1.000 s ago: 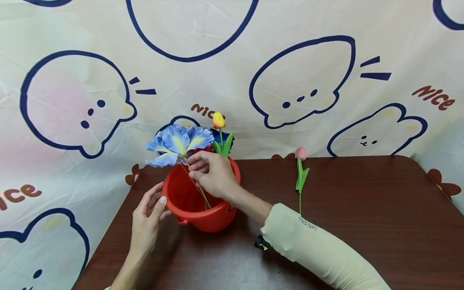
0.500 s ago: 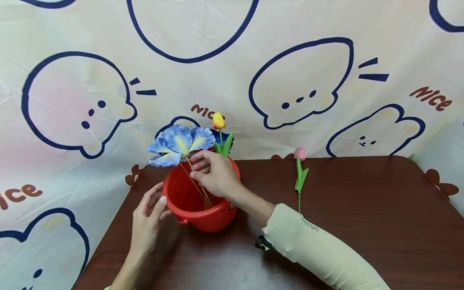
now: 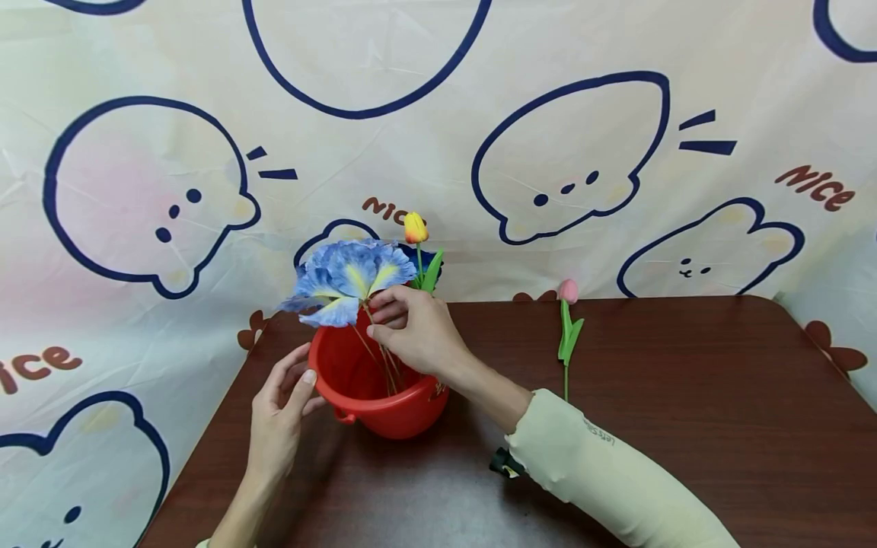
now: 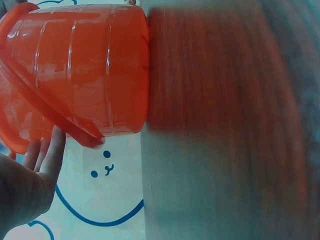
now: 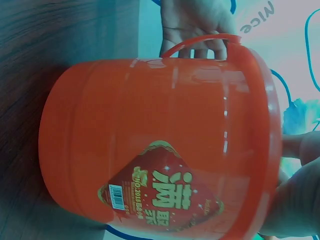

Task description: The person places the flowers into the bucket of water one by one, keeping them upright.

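Observation:
My right hand point(image 3: 421, 331) pinches the thin stem of a blue artificial iris point(image 3: 359, 274) with yellow streaks, above the mouth of a red plastic bucket point(image 3: 404, 418). Stems of blue flowers slant down into the bucket, and the blooms overlap at its back left rim. At the bucket's left side, my left hand point(image 3: 277, 418) rests its fingers point(image 4: 52, 155) against the outer wall, thumb by the rim. The left wrist view shows these fingers nearly straight beside the bucket handle point(image 4: 45, 107). In the right wrist view, the bucket partly hides the right hand's fingers.
A yellow-and-red tulip point(image 3: 415, 228) with green leaves rises at the bucket's back, beside a dark blue flower point(image 3: 432, 262). A pink tulip point(image 3: 568, 291) lies on the brown table point(image 3: 671, 396) to the right. A cartoon-printed cloth point(image 3: 425, 152) hangs behind the table.
My right hand has shifted slightly right and down, and the blue blooms have moved right with it, turning and spreading over the rim. The left hand and bucket stay in place.

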A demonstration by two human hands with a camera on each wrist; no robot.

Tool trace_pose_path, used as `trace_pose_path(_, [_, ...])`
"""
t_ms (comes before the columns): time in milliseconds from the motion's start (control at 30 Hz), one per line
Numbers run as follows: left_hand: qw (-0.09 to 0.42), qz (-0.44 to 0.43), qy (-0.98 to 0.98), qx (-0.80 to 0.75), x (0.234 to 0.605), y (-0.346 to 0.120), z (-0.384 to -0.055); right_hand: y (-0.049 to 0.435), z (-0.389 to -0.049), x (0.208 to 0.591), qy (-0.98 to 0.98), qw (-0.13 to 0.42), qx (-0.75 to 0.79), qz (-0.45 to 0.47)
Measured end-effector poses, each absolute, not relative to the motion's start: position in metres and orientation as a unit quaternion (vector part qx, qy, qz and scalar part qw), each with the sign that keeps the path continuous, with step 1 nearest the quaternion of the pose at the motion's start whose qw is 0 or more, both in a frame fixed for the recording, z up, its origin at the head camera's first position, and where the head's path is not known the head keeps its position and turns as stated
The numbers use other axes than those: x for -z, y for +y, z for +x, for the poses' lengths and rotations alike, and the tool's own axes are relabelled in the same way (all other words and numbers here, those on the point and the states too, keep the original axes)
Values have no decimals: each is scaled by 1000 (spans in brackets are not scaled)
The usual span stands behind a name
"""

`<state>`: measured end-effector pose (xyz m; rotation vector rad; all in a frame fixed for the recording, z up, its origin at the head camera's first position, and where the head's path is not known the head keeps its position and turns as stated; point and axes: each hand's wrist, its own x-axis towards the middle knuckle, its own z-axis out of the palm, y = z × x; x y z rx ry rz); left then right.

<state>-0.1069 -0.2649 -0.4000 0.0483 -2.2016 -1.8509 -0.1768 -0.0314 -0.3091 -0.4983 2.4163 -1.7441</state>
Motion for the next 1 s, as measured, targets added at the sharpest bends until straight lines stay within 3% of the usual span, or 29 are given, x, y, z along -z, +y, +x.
trace_pose_path(1000, [141, 3, -743, 654, 404, -270, -108, 39, -160, 299, 785, 45, 605, -129])
